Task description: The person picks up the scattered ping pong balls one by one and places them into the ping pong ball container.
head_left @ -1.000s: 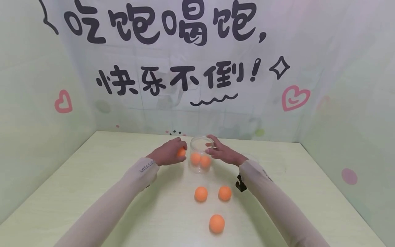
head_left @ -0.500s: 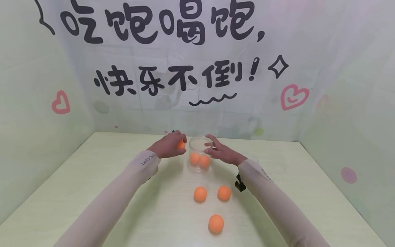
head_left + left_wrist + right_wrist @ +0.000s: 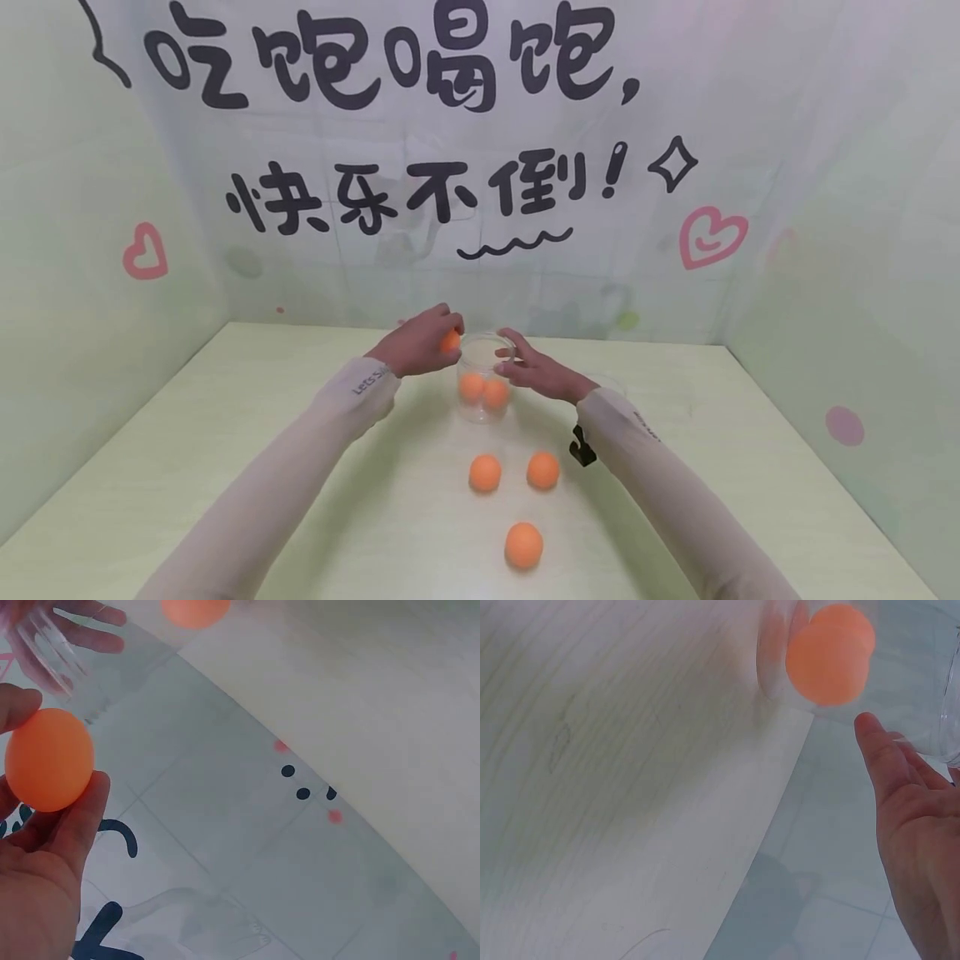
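Note:
A clear plastic jar [image 3: 483, 379] stands upright on the pale table [image 3: 225, 433] with two orange balls [image 3: 482, 392] inside. My left hand [image 3: 420, 343] pinches another orange ball [image 3: 450, 341] just left of the jar's rim; the left wrist view shows that held ball [image 3: 49, 759] between thumb and fingers. My right hand [image 3: 528, 367] rests with straight fingers against the jar's right side, and the right wrist view shows its palm [image 3: 919, 847] beside the jar [image 3: 840, 667]. Three loose orange balls [image 3: 514, 472] lie in front of the jar.
Printed backdrop walls [image 3: 450, 167] with black characters and pink hearts close in the table at the back and sides. The nearest loose ball [image 3: 523, 545] lies toward the front edge. A faint clear lid [image 3: 607, 385] lies right of the jar.
My left hand has lifted the orange ball up and rightward, from beside the jar's middle to its rim. The right hand stays against the jar.

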`<state>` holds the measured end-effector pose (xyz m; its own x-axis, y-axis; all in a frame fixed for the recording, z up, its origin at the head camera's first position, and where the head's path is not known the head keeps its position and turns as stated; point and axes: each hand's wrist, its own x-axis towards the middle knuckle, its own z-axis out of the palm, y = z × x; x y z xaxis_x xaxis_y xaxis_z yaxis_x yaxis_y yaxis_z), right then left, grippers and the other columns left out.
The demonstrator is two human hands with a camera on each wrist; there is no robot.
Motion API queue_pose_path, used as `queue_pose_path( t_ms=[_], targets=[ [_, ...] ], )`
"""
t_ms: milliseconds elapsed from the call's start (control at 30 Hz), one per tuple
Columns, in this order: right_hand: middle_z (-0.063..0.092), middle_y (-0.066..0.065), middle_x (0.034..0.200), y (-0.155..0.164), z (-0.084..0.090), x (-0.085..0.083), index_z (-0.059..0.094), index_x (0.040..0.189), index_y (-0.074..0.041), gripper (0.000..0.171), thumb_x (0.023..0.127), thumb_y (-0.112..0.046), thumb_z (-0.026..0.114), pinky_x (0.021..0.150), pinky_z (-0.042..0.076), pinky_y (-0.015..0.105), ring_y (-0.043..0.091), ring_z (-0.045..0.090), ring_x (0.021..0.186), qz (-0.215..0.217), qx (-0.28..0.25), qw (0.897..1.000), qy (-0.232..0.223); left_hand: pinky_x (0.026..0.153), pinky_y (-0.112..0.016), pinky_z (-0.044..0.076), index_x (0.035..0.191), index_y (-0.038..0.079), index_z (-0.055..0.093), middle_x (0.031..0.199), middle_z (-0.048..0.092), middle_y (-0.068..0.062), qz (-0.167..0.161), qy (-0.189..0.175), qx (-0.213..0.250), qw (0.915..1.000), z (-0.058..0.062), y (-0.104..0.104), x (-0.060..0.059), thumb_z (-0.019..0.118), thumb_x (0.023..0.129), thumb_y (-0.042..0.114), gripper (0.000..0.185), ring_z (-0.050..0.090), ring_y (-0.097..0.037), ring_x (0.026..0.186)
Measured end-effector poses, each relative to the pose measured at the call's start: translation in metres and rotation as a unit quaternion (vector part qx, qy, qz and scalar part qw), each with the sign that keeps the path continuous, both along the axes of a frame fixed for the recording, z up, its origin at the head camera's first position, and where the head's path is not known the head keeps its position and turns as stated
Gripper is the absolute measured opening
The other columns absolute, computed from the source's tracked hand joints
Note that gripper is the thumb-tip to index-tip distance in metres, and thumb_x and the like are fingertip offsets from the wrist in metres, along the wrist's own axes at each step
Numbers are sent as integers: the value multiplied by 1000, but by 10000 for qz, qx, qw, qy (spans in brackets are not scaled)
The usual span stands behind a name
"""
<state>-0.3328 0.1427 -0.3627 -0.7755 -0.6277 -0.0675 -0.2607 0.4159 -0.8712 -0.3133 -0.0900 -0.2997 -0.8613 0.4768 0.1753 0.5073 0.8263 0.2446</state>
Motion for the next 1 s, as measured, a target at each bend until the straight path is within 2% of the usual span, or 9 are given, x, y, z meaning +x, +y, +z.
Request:
queue_pose_path(
  t_ms=[100, 200, 400, 567, 767, 1000],
  targets=[
    [24, 20, 154, 0, 0, 0, 4, 152, -24, 69, 99, -36, 46, 110, 32, 50, 33, 41, 135, 9, -6, 10000, -34, 66, -31, 43, 106, 8, 63, 99, 55, -7, -119, 46, 83, 9999, 2, 5, -2, 63, 84, 16, 24, 53, -20, 80],
    [24, 19, 154, 0, 0, 1, 3, 152, -22, 71, 99, -37, 46, 111, 31, 50, 32, 40, 136, 21, 0, 10000, -27, 68, -27, 43, 107, 7, 63, 99, 54, -7, -271, -18, 153, 9995, 1, 12, -5, 64, 84, 16, 24, 53, -20, 80],
    [26, 17, 154, 0, -3, -1, 3, 152, -24, 71, 98, -38, 47, 111, 31, 49, 32, 40, 135, 70, -19, 10000, 22, 71, -28, 47, 109, 9, 63, 99, 54, -6, -410, -305, 141, 9986, 1, 27, -12, 65, 86, 18, 25, 54, -19, 83],
    [27, 14, 153, 1, -3, 0, 4, 152, -26, 71, 98, -38, 48, 111, 31, 48, 30, 37, 137, 67, -61, 10000, 10, 70, -27, 47, 109, 9, 63, 98, 54, -6, -429, -349, 67, 9984, -1, 36, -16, 65, 86, 19, 26, 54, -19, 83],
    [29, 13, 152, 1, -2, 2, 4, 152, -29, 72, 97, -42, 49, 110, 33, 47, 29, 41, 135, 45, -45, 10000, -53, 71, -27, 47, 110, 7, 63, 99, 55, -6, -438, -503, 2, 9978, -4, 41, -13, 65, 88, 22, 27, 54, -18, 83],
    [28, 14, 153, 2, 1, 2, 2, 152, -28, 72, 98, -39, 48, 110, 32, 49, 31, 42, 134, 72, 33, 10000, 22, 72, -27, 46, 111, 7, 64, 98, 56, -6, -501, -517, -38, 9974, -4, 43, -12, 64, 88, 23, 28, 54, -18, 82]
  ],
)
